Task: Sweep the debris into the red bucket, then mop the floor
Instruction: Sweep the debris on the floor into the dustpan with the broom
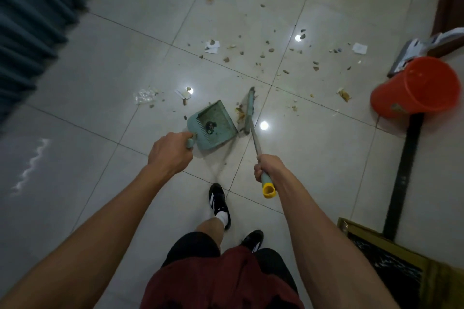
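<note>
Covering the whole frame, a pale tiled floor (100, 78) with bright light reflections.
Curtain (32, 20): dark teal, pleated, upper left of the frame.
Bucket (414, 88): red, at the right edge, standing on the floor with its open mouth tilted toward the camera; well apart from the dustpan.
Mop (411, 57): flat head just above and behind the bucket, its dark handle running down the right side toward the lower right.
Dustpan (216, 123): light green, centre of the frame, open edge toward the upper right, a small dark clump inside.
Broom (248, 113): green head just right of the dustpan, a few scraps between the two; metal shaft slanting down to a yellow end cap.
Left hand (170, 153): fingers curled round the dustpan handle.
Right hand (267, 168): fingers wrapped round the broom shaft just above the cap.
Debris (263, 52): small stones, leaf bits and paper scraps, scattered across the upper centre.
Plastic wrapper (144, 96): clear, crumpled, left of the dustpan.
</note>
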Available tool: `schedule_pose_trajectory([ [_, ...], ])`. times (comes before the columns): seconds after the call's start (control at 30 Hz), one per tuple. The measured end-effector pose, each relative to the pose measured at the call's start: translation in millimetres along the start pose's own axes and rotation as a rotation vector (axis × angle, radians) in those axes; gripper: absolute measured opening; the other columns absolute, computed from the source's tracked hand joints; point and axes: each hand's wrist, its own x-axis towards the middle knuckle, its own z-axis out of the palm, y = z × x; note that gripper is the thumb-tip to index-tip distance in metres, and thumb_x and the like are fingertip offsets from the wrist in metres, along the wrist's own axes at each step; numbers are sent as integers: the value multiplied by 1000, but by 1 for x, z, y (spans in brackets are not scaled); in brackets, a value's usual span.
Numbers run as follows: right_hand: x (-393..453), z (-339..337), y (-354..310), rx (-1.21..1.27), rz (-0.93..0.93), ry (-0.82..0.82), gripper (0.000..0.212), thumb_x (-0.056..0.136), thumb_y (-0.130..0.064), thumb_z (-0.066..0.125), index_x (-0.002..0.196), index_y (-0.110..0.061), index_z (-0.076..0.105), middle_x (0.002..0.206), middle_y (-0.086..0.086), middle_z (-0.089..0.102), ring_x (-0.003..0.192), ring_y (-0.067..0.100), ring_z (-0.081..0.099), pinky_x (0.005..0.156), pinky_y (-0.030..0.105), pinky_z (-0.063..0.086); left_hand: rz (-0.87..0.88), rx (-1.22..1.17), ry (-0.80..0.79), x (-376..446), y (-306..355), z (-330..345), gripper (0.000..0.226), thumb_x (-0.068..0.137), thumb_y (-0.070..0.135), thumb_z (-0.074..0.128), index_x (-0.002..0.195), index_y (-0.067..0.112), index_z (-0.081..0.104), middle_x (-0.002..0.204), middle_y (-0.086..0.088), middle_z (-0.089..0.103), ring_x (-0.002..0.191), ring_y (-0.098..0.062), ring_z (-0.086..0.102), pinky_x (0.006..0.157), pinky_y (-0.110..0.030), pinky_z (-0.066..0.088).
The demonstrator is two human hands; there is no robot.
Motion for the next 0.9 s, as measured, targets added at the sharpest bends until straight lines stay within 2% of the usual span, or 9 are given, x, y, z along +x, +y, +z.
schedule_pose_trajectory([
  [0.23, -29, -71, 71, 25, -16, 36, 13, 99, -5, 41, 91, -3, 51, 62, 7, 39, 44, 14, 34, 37, 16, 32, -27, 25, 57, -73, 31, 33, 25, 89, 20, 58, 109, 30, 68, 84, -4, 67, 69, -25, 62, 62, -34, 55],
  [0.43, -50, -134, 139, 39, -18, 127, 18, 99, -1, 38, 88, -1, 51, 64, 10, 43, 46, 17, 37, 35, 17, 34, -5, 42, 67, -123, 60, 64, 14, 88, 21, 59, 98, 26, 67, 78, -2, 64, 68, -25, 62, 66, -38, 57],
  [0.6, -54, -163, 183, -24, 8, 184, 18, 96, 5, 40, 83, 3, 52, 65, 12, 47, 49, 19, 42, 44, 27, 36, 38, 62, 50, -140, 70, 82, 17, 88, 21, 59, 101, 29, 67, 81, -3, 65, 69, -25, 62, 66, -36, 57],
  [0.7, -57, -169, 201, -170, -52, 183, 24, 96, 1, 45, 73, -4, 50, 68, 9, 49, 55, 17, 47, 52, 28, 43, 74, 60, 35, -142, 67, 87, 16, 90, 22, 58, 103, 27, 66, 76, 0, 62, 67, -23, 62, 67, -38, 59],
  [0.8, -59, -164, 214, -204, -37, 190, 29, 97, -2, 46, 69, -10, 47, 69, 7, 49, 56, 15, 49, 44, 22, 46, 87, 53, 17, -139, 61, 85, 13, 90, 20, 58, 98, 28, 66, 73, 2, 61, 65, -21, 61, 64, -36, 58],
  [0.9, -60, -141, 218, -279, -13, 182, 28, 97, -2, 44, 69, -10, 45, 69, 6, 48, 54, 13, 47, 34, 14, 41, 94, 42, 12, -132, 47, 81, 18, 89, 20, 59, 102, 29, 68, 73, 2, 62, 63, -19, 60, 61, -33, 56],
])
